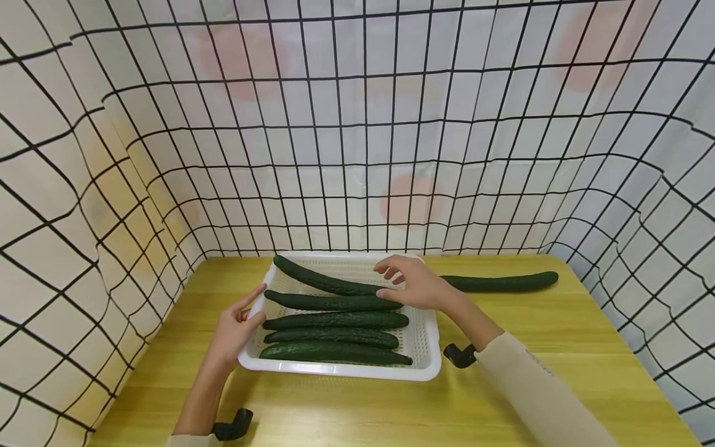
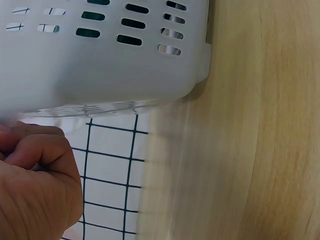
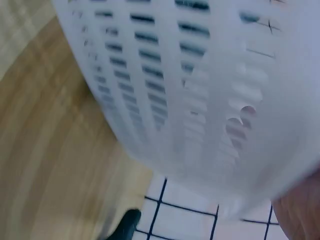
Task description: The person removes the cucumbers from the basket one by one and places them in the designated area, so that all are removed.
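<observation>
A white slotted plastic basket (image 1: 339, 370) sits on the table, with several long dark green cucumbers (image 1: 336, 320) lying crosswise in it. My left hand (image 1: 231, 332) grips the basket's left rim, thumb on the rim and fingers on the outside. In the left wrist view the hand (image 2: 40, 180) shows beside the basket wall (image 2: 125, 80). Over the basket's right part is my right hand (image 1: 416, 284), fingers loosely bent and thumb apart, holding nothing. Its thumb is close to the ends of the upper cucumbers; I cannot tell whether it touches one. The right wrist view is blurred.
Another cucumber (image 1: 503, 283) lies on the wooden table (image 1: 558, 335) behind and right of the basket. A black wire grid (image 1: 365, 124) over pale sheeting encloses the back and sides. A black angled piece (image 1: 459, 356) is at the right wrist, another (image 1: 233, 425) at the left.
</observation>
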`<state>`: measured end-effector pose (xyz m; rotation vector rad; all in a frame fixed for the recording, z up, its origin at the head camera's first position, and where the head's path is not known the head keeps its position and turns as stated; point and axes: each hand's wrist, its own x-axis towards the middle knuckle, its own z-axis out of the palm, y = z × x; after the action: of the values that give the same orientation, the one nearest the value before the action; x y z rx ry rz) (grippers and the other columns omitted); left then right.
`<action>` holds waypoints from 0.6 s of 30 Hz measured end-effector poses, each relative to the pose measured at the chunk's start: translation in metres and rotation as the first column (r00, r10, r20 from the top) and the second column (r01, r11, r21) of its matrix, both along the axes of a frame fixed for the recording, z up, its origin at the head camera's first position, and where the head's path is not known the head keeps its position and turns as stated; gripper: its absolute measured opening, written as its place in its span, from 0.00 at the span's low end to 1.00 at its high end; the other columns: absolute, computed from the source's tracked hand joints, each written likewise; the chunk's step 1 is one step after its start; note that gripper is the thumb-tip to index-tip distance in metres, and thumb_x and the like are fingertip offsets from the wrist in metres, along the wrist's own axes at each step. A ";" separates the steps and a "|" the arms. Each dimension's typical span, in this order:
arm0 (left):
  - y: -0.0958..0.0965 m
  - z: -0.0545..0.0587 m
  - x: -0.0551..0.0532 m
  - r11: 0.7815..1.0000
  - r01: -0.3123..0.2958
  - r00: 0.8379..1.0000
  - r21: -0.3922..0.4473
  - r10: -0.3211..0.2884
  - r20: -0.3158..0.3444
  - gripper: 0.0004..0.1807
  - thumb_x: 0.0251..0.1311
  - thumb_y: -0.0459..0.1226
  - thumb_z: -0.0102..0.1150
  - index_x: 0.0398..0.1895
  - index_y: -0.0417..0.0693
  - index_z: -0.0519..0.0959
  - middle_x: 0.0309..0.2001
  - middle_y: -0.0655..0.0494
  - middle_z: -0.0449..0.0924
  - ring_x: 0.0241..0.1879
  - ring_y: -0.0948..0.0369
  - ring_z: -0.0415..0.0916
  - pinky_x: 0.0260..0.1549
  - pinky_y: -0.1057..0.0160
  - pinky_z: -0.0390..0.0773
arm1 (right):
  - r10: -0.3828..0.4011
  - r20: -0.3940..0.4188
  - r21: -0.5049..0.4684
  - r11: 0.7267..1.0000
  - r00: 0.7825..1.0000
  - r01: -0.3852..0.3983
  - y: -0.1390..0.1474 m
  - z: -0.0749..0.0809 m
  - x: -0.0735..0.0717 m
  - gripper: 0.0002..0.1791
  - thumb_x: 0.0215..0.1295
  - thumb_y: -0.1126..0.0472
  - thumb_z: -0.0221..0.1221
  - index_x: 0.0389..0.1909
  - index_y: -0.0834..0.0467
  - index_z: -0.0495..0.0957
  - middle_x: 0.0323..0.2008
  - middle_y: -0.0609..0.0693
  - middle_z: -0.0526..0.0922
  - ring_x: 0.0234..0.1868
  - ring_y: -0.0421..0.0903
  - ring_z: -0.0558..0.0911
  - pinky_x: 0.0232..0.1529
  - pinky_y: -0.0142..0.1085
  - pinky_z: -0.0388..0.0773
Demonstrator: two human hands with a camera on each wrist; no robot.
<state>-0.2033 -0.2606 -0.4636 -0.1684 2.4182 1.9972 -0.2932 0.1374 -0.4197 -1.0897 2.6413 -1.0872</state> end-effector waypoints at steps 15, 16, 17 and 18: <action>0.000 0.000 0.001 1.000 0.013 1.000 0.004 -0.013 -0.006 0.35 0.68 0.30 0.56 0.77 0.61 0.68 0.27 0.53 0.76 0.25 0.61 0.74 0.26 0.61 0.81 | 0.065 0.015 0.135 0.989 0.998 -0.066 -0.036 -0.020 -0.003 0.29 0.72 0.50 0.63 0.67 0.61 0.74 0.62 0.58 0.80 0.58 0.56 0.81 0.56 0.49 0.82; 0.000 0.000 0.001 1.000 0.013 1.000 0.003 -0.013 -0.007 0.35 0.68 0.30 0.56 0.77 0.61 0.68 0.26 0.53 0.76 0.25 0.61 0.74 0.26 0.61 0.81 | 0.064 0.012 0.147 0.987 0.998 -0.066 -0.038 -0.022 -0.004 0.28 0.73 0.50 0.62 0.67 0.61 0.74 0.62 0.58 0.80 0.57 0.55 0.82 0.56 0.48 0.82; 0.001 0.000 0.001 1.000 0.013 1.000 0.004 -0.013 -0.006 0.35 0.68 0.29 0.56 0.77 0.61 0.68 0.26 0.53 0.76 0.25 0.61 0.74 0.25 0.61 0.81 | 0.060 0.015 0.162 0.985 0.998 -0.062 -0.040 -0.024 -0.005 0.28 0.73 0.49 0.62 0.67 0.61 0.74 0.62 0.57 0.80 0.57 0.54 0.82 0.57 0.48 0.81; 0.001 0.001 0.001 1.000 0.014 1.000 0.007 -0.014 -0.006 0.35 0.68 0.29 0.56 0.77 0.61 0.68 0.26 0.53 0.76 0.25 0.61 0.74 0.25 0.61 0.81 | 0.059 0.013 0.180 0.982 0.998 -0.061 -0.041 -0.026 -0.005 0.28 0.73 0.49 0.62 0.67 0.61 0.74 0.62 0.57 0.80 0.57 0.54 0.82 0.57 0.48 0.81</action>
<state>-0.2019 -0.2598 -0.4630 -0.1462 2.4087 2.0030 -0.2983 0.0962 -0.4453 -1.1172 2.6207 -0.8207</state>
